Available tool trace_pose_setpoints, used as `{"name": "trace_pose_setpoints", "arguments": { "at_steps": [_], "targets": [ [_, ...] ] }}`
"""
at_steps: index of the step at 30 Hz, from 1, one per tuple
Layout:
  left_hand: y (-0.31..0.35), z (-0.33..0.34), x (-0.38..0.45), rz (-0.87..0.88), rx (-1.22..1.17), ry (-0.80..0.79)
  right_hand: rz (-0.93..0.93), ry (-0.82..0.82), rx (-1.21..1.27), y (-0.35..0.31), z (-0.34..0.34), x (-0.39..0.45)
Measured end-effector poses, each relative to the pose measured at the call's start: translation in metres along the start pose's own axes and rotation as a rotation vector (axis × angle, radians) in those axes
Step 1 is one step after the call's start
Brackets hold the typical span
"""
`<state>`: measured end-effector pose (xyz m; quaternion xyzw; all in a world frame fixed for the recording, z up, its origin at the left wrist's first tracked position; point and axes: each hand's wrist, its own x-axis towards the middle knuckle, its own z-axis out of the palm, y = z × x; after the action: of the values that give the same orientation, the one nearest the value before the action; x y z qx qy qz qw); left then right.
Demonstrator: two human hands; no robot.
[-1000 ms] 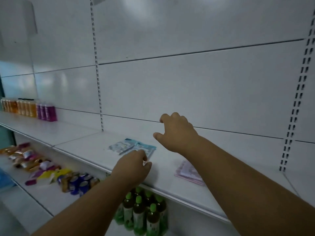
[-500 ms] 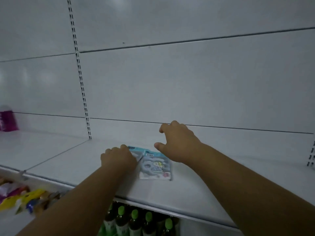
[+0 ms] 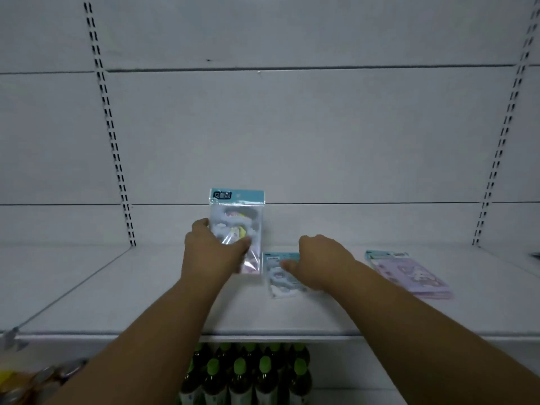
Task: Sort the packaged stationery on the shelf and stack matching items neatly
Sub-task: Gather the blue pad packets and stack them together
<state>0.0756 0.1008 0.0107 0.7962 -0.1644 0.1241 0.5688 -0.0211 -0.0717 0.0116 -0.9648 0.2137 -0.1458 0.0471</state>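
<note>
My left hand [image 3: 214, 252] grips a clear stationery packet with a blue header [image 3: 238, 217] and holds it upright above the white shelf [image 3: 117, 296]. A second matching blue-header packet [image 3: 279, 277] lies flat on the shelf just to the right. My right hand [image 3: 318, 263] rests on that packet with curled fingers, thumb on its upper part. Whether it pinches the packet is not clear. A stack of purple packets [image 3: 409, 273] lies flat further right.
The shelf's white back panel [image 3: 292, 141] stands close behind the packets, with slotted uprights [image 3: 111, 135] at left and right. Green-capped bottles [image 3: 248, 372] stand on the shelf below. Blurred coloured goods [image 3: 35, 378] sit at the lower left.
The view swung right, bringing the purple stack back into sight. My left hand has lifted one blue-header packet upright off the shelf. My right hand came down onto the other packet.
</note>
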Motion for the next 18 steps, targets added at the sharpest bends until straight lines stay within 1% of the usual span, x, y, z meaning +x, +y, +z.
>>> {"name": "trace_pose_setpoints", "arguments": {
  "at_steps": [1, 3, 5, 7, 9, 12, 13, 14, 16, 18],
  "targets": [
    [0.002, -0.005, -0.005, 0.032, -0.139, 0.014, 0.041, -0.026, 0.005, -0.003, 0.005, -0.001],
    [0.007, -0.015, -0.014, 0.064, -0.273, 0.04, 0.106, -0.08, -0.006, -0.011, 0.013, -0.003],
    [0.011, -0.021, -0.02, 0.047, -0.39, 0.036, 0.125, -0.126, -0.06, -0.019, 0.019, -0.002],
    [0.012, -0.027, -0.023, -0.005, -0.507, 0.01, 0.134, -0.151, -0.072, -0.025, 0.021, 0.001],
    [0.013, -0.032, -0.026, -0.039, -0.583, -0.018, 0.171, -0.146, -0.003, -0.029, 0.019, 0.004],
    [0.017, -0.038, -0.031, -0.034, -0.663, -0.047, 0.224, -0.126, 0.169, -0.028, 0.013, 0.006],
    [0.019, -0.038, -0.032, -0.036, -0.69, -0.064, 0.215, -0.097, 0.223, -0.027, 0.011, 0.007],
    [0.021, -0.037, -0.032, -0.04, -0.712, -0.085, 0.211, -0.033, 0.303, -0.024, 0.008, 0.007],
    [0.027, -0.03, -0.033, -0.037, -0.734, -0.129, 0.188, 0.143, 0.491, -0.013, 0.001, 0.006],
    [0.035, -0.017, -0.035, -0.025, -0.753, -0.173, 0.171, 0.306, 0.625, 0.004, -0.01, 0.001]
  ]
}}
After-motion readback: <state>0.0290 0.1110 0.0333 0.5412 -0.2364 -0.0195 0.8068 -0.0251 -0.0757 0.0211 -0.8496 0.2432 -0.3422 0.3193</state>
